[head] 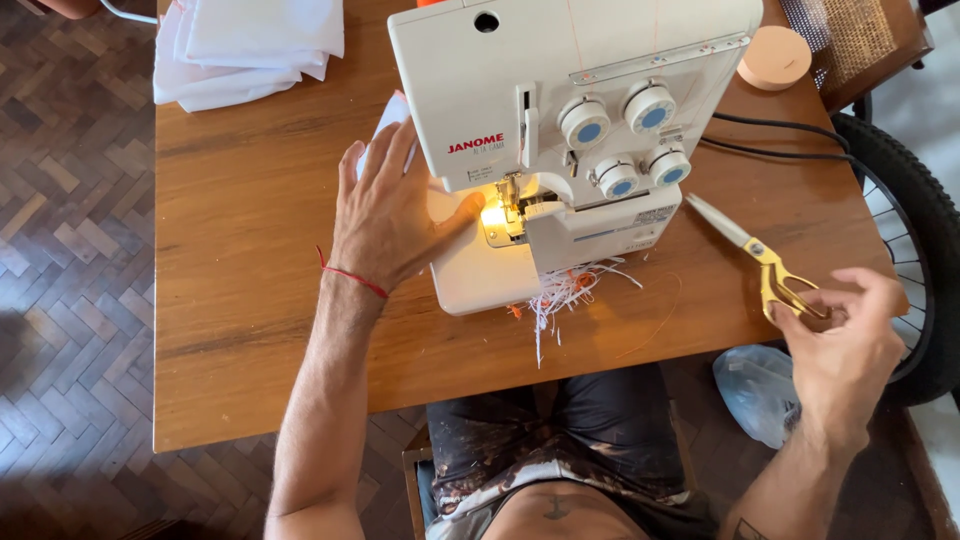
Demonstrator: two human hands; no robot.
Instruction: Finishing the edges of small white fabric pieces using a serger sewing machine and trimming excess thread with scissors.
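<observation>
Fingers of left hand spread flat, pressing white fabric against white overlock machine mid-desk. Thread trimmings heaped below lit needle area. Right hand at desk's right edge, fingers closed on gold-handled scissors, blades lying on desk.

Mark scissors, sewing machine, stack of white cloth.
scissors [770, 265]: head view, on the gold pivot where blades meet handles.
sewing machine [470, 90]: head view, on the white front panel.
stack of white cloth [250, 45]: head view, middle of the folded pile.
</observation>
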